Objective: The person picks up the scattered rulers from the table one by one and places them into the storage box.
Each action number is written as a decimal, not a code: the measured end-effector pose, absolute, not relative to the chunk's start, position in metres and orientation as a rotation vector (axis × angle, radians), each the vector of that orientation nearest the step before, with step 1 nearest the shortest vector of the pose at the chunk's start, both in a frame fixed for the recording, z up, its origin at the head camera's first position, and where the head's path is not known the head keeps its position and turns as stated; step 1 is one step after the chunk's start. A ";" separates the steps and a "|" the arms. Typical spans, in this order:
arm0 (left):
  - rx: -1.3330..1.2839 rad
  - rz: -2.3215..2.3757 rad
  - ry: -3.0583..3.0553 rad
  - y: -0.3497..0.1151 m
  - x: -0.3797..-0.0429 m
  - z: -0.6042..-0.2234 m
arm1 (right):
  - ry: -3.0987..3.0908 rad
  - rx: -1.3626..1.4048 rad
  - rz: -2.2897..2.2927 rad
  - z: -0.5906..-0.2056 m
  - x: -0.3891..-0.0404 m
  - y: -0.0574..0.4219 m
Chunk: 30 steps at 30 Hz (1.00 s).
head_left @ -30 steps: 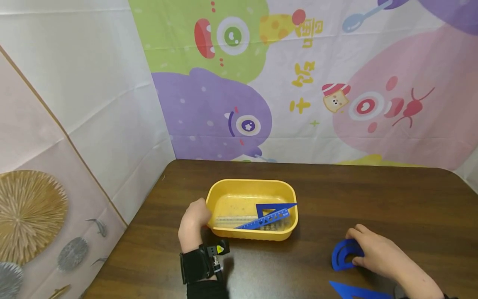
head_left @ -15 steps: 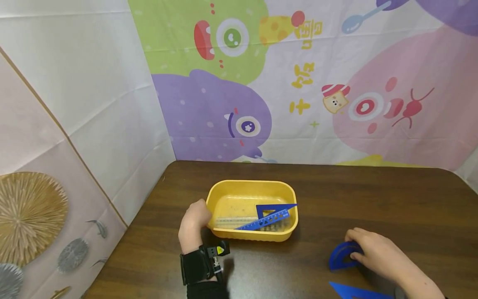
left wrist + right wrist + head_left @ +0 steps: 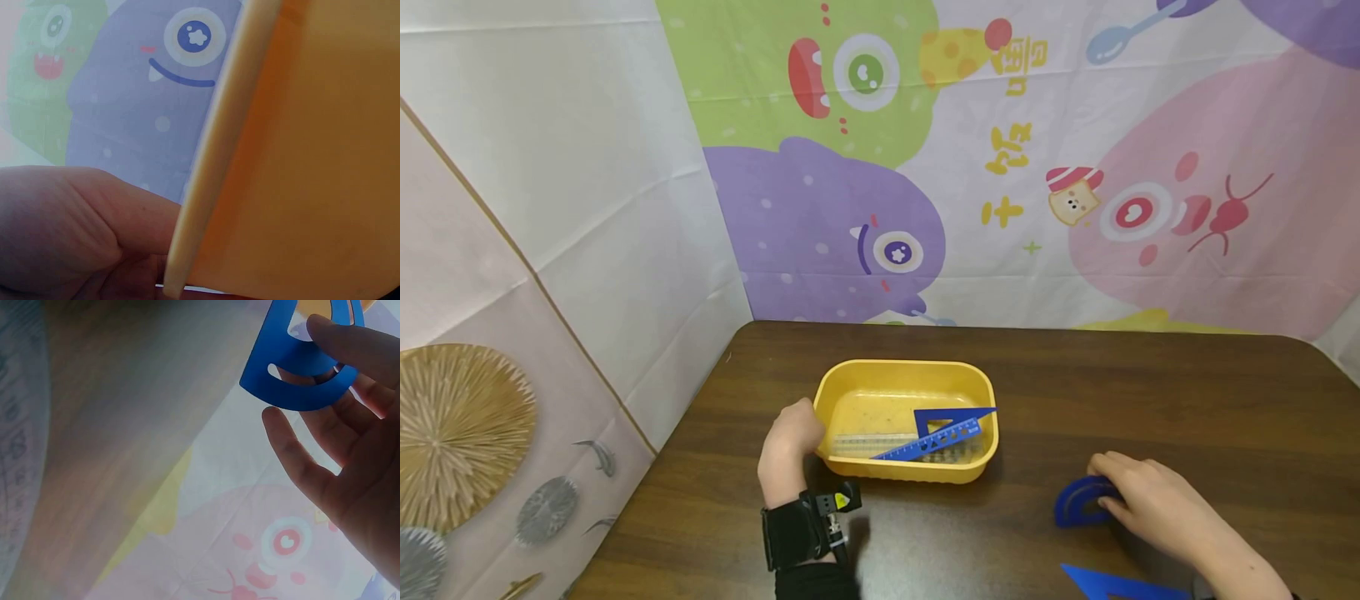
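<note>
My right hand [image 3: 1157, 500] pinches a blue protractor [image 3: 1071, 510] between thumb and fingers, to the right of the yellow box [image 3: 902, 472]. In the right wrist view the thumb lies over the protractor [image 3: 300, 400], with fingers behind it and one fingertip just below its edge. At the box's left end, my left hand [image 3: 793, 429] holds the wall; the left wrist view shows the thumb against the rim [image 3: 212, 156], the fingers partly hidden beneath. Inside the box lie a blue ruler [image 3: 925, 444], a blue set square [image 3: 955, 413] and a clear ruler [image 3: 853, 446].
Another blue set square [image 3: 1105, 582] lies on the brown table [image 3: 1150, 392] near the front, below the right hand. A clear curved piece with printed marks [image 3: 22, 444] shows at the right wrist view's left edge. A patterned cloth [image 3: 1000, 275] hangs behind the table.
The right hand has shifted slightly left with the protractor, which has tilted and drawn a little away from the set square on the table. The left hand and box have stayed put.
</note>
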<state>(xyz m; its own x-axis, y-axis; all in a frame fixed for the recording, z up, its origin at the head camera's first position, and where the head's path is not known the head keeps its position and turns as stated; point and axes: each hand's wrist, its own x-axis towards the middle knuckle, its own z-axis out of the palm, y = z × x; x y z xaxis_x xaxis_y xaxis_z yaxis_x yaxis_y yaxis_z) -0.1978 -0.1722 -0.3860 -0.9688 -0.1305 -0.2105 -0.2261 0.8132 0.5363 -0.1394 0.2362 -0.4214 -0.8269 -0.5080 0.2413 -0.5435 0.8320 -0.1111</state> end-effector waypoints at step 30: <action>-0.288 0.830 2.848 -0.172 -0.198 -0.386 | -2.444 0.767 0.248 -0.400 -0.134 0.213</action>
